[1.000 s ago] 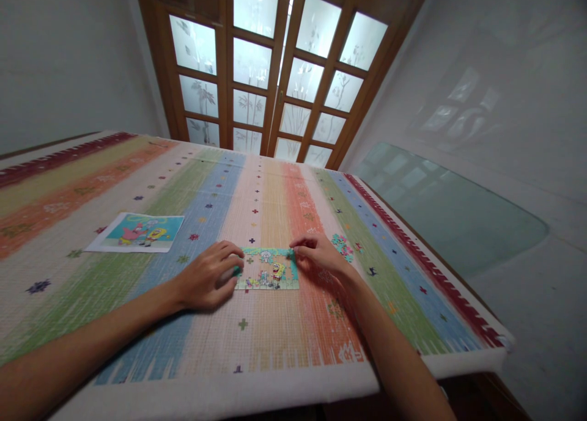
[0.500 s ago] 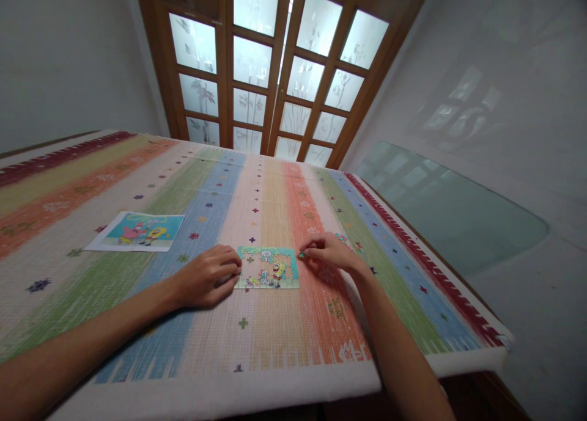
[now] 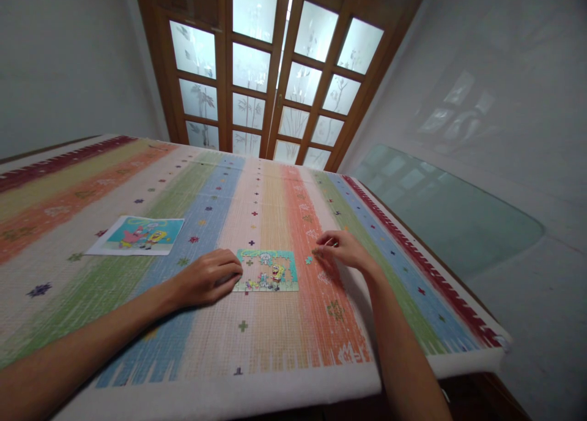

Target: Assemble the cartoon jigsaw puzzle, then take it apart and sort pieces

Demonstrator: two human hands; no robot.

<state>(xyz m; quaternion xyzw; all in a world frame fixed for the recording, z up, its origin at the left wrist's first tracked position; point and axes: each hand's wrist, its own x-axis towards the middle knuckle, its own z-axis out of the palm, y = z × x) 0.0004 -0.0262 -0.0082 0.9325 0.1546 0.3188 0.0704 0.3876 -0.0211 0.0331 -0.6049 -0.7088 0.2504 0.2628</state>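
A small, partly assembled cartoon jigsaw puzzle (image 3: 267, 270) lies flat on the striped tablecloth (image 3: 275, 341). My left hand (image 3: 206, 280) rests palm down at its left edge, fingers curled together with the tips on the puzzle. My right hand (image 3: 343, 250) is to the right of the puzzle, apart from it, with fingers bent into a pinch; what they hold is hidden. One loose teal piece (image 3: 309, 260) lies between the puzzle and my right hand. The pile of loose pieces is covered by my right hand.
A printed reference picture (image 3: 137, 234) of the same cartoon lies at the left. The table's near edge and right edge (image 3: 458, 323) are close by. Wooden doors with frosted glass panes (image 3: 270, 73) stand behind the table. A pale green glass sheet (image 3: 449, 207) leans at the right.
My right hand has drawn away from the puzzle's top right corner to the right, over the loose pieces. One piece now lies beside the puzzle. My left hand has stayed put.
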